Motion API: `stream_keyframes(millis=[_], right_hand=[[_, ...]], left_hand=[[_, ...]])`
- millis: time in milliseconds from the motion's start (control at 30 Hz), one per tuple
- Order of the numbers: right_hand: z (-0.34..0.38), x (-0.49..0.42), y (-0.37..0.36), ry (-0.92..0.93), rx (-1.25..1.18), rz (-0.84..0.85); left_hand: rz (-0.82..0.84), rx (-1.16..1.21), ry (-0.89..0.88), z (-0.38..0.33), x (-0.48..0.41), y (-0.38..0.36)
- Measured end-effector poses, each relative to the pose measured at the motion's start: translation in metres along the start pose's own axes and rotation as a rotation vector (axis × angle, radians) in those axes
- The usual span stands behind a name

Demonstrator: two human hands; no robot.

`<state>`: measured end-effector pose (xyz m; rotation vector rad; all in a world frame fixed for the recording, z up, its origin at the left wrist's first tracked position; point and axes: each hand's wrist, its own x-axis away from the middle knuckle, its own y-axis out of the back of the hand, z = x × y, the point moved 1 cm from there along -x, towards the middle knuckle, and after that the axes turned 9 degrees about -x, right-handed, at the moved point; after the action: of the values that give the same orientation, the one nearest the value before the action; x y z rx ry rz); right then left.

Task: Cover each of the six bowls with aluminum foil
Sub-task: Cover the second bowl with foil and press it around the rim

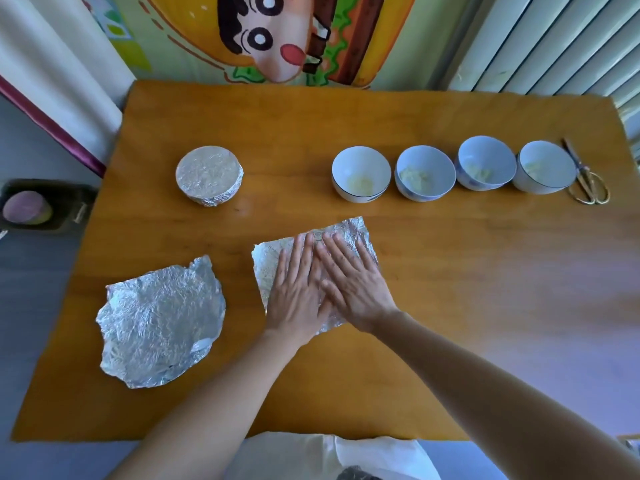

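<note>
Foil sheet (266,268), crumpled, lies at the middle of the desk (450,271), nearer the front edge. Left hand (298,292) and right hand (353,285) both lie flat on it, fingers straight and slightly spread, pressing down; the right partly overlaps the left. Whether a bowl sits beneath cannot be told. Second foil sheet (159,323) lies loose near the left edge, untouched. Covered bowl (209,174), wrapped in foil, stands left of centre toward the far edge. Uncovered, in a close row toward the right edge: first open bowl (361,173), second open bowl (425,173), third open bowl (486,162), fourth open bowl (543,166), each with pale contents. Scissors (585,181) lie just beside the fourth.
</note>
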<state>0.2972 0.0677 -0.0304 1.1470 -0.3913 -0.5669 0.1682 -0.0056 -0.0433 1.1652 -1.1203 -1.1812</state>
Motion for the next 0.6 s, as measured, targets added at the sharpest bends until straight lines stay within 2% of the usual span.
stream_keyframes(millis=[133,267,400,533,600], right_hand=[[-0.014,0.006,-0.02,-0.135,0.036,0.089],[-0.017,0.005,-0.018,-0.2,0.029,0.092],[-0.019,0.007,-0.014,-0.263,0.002,0.03],[-0.008,-0.008,-0.002,-0.146,0.016,-0.003],[-0.002,-0.02,-0.002,-0.093,0.017,0.026]], left_hand=[[0.102,-0.05,0.012,0.008,0.003,-0.018],[0.096,-0.021,-0.001,0.016,0.005,-0.021],[0.059,-0.009,0.058,0.026,0.005,-0.016],[-0.026,0.012,-0.043,0.02,0.0,-0.007],[-0.007,0.009,-0.06,0.013,-0.004,-0.006]])
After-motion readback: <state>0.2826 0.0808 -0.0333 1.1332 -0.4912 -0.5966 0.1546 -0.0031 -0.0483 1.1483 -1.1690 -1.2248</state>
